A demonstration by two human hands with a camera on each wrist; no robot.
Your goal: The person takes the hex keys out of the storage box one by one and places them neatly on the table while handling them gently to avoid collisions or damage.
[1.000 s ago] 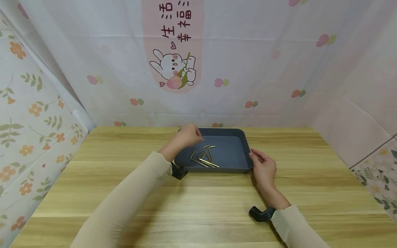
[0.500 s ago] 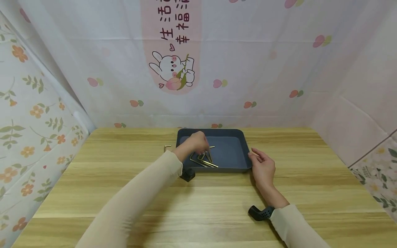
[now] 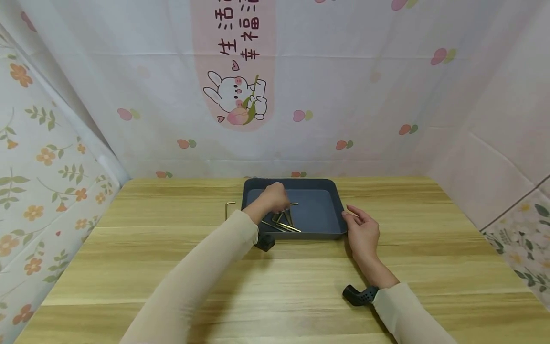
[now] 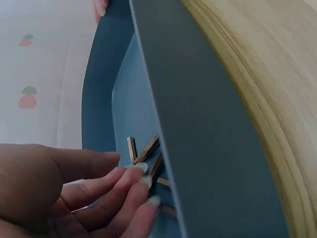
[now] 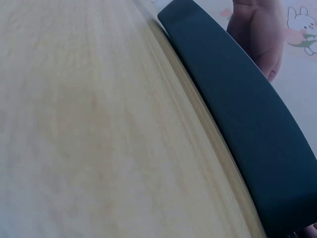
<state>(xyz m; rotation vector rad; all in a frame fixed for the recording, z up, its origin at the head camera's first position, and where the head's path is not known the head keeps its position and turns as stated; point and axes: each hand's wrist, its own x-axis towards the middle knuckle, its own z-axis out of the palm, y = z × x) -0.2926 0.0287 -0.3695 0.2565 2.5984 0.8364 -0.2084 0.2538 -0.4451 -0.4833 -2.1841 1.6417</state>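
1. Wooden table (image 3: 309, 306), yellow-brown, its grain running from side to side.
2. Behind it, a white back cloth (image 3: 352, 86) dotted with small red, pink and green shapes; a pink patch (image 3: 206, 52) bears a sideways rabbit (image 3: 232, 93) and Chinese characters (image 3: 249, 36).
3. At left, a left cloth (image 3: 26, 191) with orange flowers and leaves.
4. At right, a pale right cloth (image 3: 481, 119); below a dark line (image 3: 515, 203), flowered fabric (image 3: 530, 239).
5. Soft light, pale sheen on the tabletop.

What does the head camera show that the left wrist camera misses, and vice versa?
Only the head view: the rabbit print, the beige sleeves, and the bent golden hex key on the table, left of the tray.
Only the left wrist view: fingertips of the left-hand grip, down at the other keys.
Both: that grip, the tray, the keys inside it, and the table.
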